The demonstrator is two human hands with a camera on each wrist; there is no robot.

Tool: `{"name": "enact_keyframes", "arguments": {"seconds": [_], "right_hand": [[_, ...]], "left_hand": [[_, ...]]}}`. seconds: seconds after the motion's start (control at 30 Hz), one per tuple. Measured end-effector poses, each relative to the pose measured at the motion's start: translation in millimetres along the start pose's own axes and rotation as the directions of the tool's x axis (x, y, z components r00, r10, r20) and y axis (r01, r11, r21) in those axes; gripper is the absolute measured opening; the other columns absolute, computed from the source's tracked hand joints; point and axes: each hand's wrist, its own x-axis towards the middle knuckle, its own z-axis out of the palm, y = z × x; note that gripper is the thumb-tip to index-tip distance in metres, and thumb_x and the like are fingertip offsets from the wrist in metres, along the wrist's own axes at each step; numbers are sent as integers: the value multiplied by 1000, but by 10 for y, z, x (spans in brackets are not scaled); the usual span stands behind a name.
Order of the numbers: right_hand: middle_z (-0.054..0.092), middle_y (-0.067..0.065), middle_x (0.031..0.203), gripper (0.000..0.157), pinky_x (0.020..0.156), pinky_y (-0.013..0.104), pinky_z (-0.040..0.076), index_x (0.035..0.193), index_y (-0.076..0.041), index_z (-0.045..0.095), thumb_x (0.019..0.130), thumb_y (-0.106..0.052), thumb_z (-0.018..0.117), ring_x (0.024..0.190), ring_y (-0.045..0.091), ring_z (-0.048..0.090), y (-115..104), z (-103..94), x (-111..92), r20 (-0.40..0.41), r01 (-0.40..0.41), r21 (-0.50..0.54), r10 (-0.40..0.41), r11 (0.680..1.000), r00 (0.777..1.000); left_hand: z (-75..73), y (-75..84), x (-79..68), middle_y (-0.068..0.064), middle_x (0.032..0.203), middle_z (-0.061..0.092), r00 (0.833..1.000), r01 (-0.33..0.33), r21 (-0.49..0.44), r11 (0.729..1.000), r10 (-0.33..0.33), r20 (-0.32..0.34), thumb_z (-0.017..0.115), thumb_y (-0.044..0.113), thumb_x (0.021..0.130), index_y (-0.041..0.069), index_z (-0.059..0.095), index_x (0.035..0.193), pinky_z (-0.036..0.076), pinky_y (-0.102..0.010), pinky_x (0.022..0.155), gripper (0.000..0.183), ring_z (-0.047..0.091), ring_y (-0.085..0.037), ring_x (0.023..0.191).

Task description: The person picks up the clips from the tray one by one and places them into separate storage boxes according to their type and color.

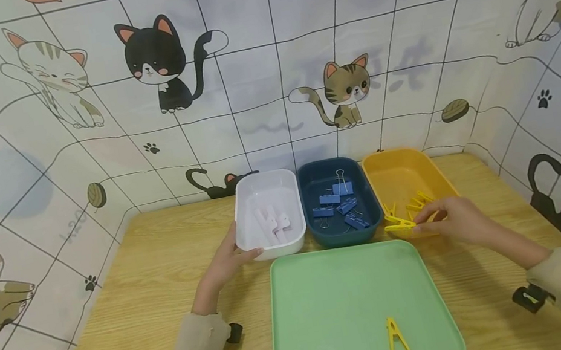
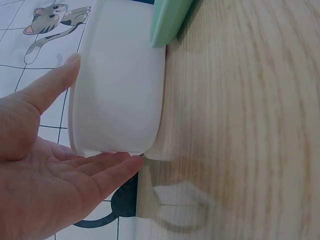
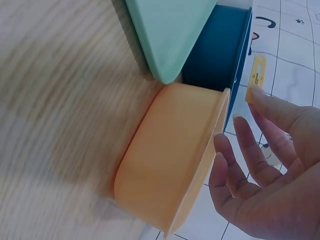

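Observation:
In the head view, my right hand (image 1: 449, 218) pinches a yellow clothespin (image 1: 400, 224) between thumb and fingertips, over the near end of the yellow bin (image 1: 404, 166). More yellow clothespins (image 1: 419, 201) lie inside that bin. The right wrist view shows the pinched clothespin (image 3: 257, 75) above the rim, the other fingers loosely bent. My left hand (image 1: 229, 259) rests against the near left corner of the white bin (image 1: 264, 186). Its fingers lie nearly straight along one wall (image 2: 117, 90) and the thumb touches the rim. A single yellow clothespin (image 1: 396, 337) lies on the green tray (image 1: 342, 287).
Between the white and yellow bins stands a dark blue bin (image 1: 318, 172) holding several blue binder clips (image 1: 347, 206). White clips (image 1: 274, 225) lie in the white bin. The tray sits in front of the bins on a wooden table (image 1: 179, 234). A cat-print sheet (image 1: 256, 93) rises behind.

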Motion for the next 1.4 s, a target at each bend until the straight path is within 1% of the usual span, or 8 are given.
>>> {"name": "enact_keyframes", "arguments": {"seconds": [0.1, 0.33, 0.6, 0.8, 0.93, 1.03, 1.2, 1.4], "right_hand": [[72, 3, 88, 13, 63, 29, 48, 91, -8, 78, 84, -19, 80, 77, 21, 58, 21, -34, 34, -14, 1, -20, -1, 1000, 1000], [71, 6, 91, 16, 60, 27, 47, 90, -7, 78, 85, -21, 79, 74, 21, 56, 61, -131, 114, -19, -45, -17, 45, 999, 999], [72, 15, 101, 18, 65, 31, 52, 93, -5, 78, 87, -22, 78, 79, 24, 63, 103, -252, 191, -24, -34, -13, 34, 999, 999], [73, 11, 93, 19, 66, 32, 52, 94, -3, 77, 87, -21, 77, 79, 25, 63, 106, -311, 275, -22, -31, -34, 30, 999, 999], [73, 12, 94, 22, 67, 33, 51, 96, -1, 77, 88, -21, 77, 82, 27, 63, 108, -345, 333, -17, -43, -60, 42, 997, 999], [72, 15, 96, 24, 65, 33, 51, 97, 0, 76, 88, -22, 77, 81, 26, 63, 121, -361, 367, -17, -53, -58, 53, 997, 998], [71, 18, 99, 24, 62, 31, 51, 96, 1, 76, 88, -22, 77, 79, 23, 63, 133, -385, 414, -52, -50, -46, 47, 998, 998], [71, 18, 99, 27, 60, 29, 50, 98, 2, 74, 89, -23, 76, 80, 24, 63, 127, -450, 477, -61, -58, -38, 56, 998, 997]], "left_hand": [[1, 5, 3, -22, 158, 25, 1000, 0, 5, 1000, 0, 1, 73, 7, 89, 13, 11, 160, 22, -57, 115, 94, 30, -41, 141], [5, -5, 19, -21, 159, 25, 1000, 0, 12, 1000, 0, 2, 73, 8, 89, 15, 10, 160, 21, -58, 115, 95, 30, -41, 141], [1, 6, 18, -21, 158, 25, 1000, -22, 4, 1000, 22, 10, 72, 6, 89, 15, 10, 160, 23, -58, 115, 94, 31, -42, 140], [-1, 3, 17, -20, 159, 23, 1000, -13, 9, 1000, 13, 10, 73, 7, 89, 15, 10, 160, 23, -58, 115, 95, 30, -41, 141], [-3, 9, 11, -21, 159, 24, 1000, -5, 17, 1000, 5, 6, 73, 7, 89, 15, 9, 160, 23, -58, 114, 96, 30, -41, 141], [-3, 3, 10, -23, 159, 24, 1000, -8, 21, 1000, 8, 7, 72, 8, 90, 13, 8, 160, 22, -60, 114, 96, 30, -43, 141], [-7, -16, 11, -26, 157, 26, 1000, -7, 17, 1000, 7, 7, 71, 6, 90, 9, 8, 160, 21, -64, 112, 95, 30, -47, 140], [-5, -13, 7, -23, 157, 27, 1000, -5, 18, 1000, 5, 8, 72, 7, 90, 14, 10, 160, 24, -60, 113, 95, 32, -44, 139]]}}
